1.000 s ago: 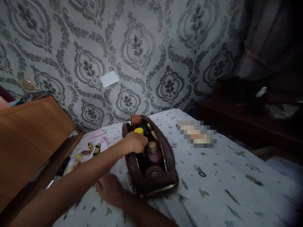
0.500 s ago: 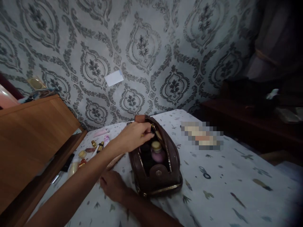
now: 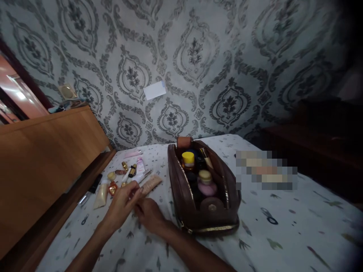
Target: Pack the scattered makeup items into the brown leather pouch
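Note:
An unzipped brown leather bag (image 3: pixel 178 204) stands on the patterned sheet. Inside it are a yellow-capped jar (image 3: pixel 188 159), a pinkish bottle with a gold cap (image 3: pixel 206 187), dark items and slim gold-tipped pieces. My left hand (image 3: pixel 123 202) hovers at the near edge of some scattered cosmetics, its fingers drawn together against my right hand (image 3: pixel 150 215). That hand is closed; what either holds, if anything, is hidden. Just beyond them lies a beige-pink tube (image 3: pixel 151 184). Close by are a small orange bottle (image 3: pixel 112 188) and a cream tube (image 3: pixel 101 194).
A wooden headboard (image 3: pixel 56 143) borders the left side. Farther back lie a pink tube (image 3: pixel 133 153) and a floral white tube (image 3: pixel 140 164). A dark lip gloss (image 3: pixel 90 190) rests by the board. A blurred-out item (image 3: pixel 266 170) lies right of the bag.
My left hand has come out of the bag and back left to my right hand. The yellow-capped jar now shows in the bag. The view has turned left.

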### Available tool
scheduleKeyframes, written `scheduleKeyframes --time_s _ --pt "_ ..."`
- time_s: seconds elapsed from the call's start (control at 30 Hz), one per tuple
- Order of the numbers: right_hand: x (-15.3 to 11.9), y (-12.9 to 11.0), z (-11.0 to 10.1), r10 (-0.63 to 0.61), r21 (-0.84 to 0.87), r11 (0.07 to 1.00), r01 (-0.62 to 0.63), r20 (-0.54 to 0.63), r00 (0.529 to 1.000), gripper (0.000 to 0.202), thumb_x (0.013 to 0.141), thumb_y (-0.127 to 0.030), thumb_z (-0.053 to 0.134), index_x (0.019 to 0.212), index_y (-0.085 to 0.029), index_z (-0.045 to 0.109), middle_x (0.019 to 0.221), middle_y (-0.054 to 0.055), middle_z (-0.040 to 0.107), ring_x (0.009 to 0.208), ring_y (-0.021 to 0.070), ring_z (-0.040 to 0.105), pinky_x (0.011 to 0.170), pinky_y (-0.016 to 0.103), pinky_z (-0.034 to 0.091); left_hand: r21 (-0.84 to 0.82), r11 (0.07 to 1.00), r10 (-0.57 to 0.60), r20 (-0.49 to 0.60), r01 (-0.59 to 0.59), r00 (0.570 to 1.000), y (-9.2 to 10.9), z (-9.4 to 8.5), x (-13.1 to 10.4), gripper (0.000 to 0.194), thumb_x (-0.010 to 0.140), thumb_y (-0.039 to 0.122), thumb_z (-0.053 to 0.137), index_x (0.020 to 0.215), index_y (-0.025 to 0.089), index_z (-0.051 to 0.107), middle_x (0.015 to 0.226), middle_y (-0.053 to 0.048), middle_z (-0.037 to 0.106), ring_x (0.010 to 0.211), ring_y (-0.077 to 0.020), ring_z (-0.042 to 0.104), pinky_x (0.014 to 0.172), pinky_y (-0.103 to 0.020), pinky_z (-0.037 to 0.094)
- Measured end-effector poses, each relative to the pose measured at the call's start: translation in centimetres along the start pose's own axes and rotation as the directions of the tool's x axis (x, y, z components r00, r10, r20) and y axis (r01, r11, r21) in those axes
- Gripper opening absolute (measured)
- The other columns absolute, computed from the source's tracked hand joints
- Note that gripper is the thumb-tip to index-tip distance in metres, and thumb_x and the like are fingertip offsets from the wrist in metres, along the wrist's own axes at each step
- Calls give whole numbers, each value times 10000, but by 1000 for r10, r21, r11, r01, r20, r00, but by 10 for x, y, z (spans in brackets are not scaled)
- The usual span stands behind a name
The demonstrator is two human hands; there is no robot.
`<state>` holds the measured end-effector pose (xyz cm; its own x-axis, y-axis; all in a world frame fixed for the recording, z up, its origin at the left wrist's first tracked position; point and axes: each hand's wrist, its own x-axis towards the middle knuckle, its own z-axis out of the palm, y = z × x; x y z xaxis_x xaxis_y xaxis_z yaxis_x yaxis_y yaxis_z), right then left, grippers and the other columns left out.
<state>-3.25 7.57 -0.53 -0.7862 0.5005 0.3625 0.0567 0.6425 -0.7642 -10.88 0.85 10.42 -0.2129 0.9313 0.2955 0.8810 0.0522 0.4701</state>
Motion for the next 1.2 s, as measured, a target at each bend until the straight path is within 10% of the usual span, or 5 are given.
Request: scheduleKeyframes --time_s 0.53,0.9,1.2 --pt "3 3 0 -46 93 995 45 3 999 267 894 -212 384 729 -186 592 662 28 626 611 173 558 574 256 352 3 987 -160 -50 161 986 -57 2 -34 336 942 393 375 702 188 492 648 23 514 622 -124 479 586 -236 339" --pt "3 0 -1 -2 129 992 -1 24 1000 232 881 -247 369 718 -207 529 591 -10 544 577 166 542 547 244 354 221 888 -329 -308 403 893 -157 -47 15 142 899 196 428 880 182 568 908 -31 645 875 -157 590 800 -257 436" --pt "3 0 -2 4 128 992 -7 27 1000 206 872 -253 363 732 -210 507 606 -12 523 567 165 511 547 250 332 310 799 -447 -267 516 853 -199 -34 41 295 902 218 470 1184 163 542 1252 -112 591 1123 -231 528 954 -314 388"
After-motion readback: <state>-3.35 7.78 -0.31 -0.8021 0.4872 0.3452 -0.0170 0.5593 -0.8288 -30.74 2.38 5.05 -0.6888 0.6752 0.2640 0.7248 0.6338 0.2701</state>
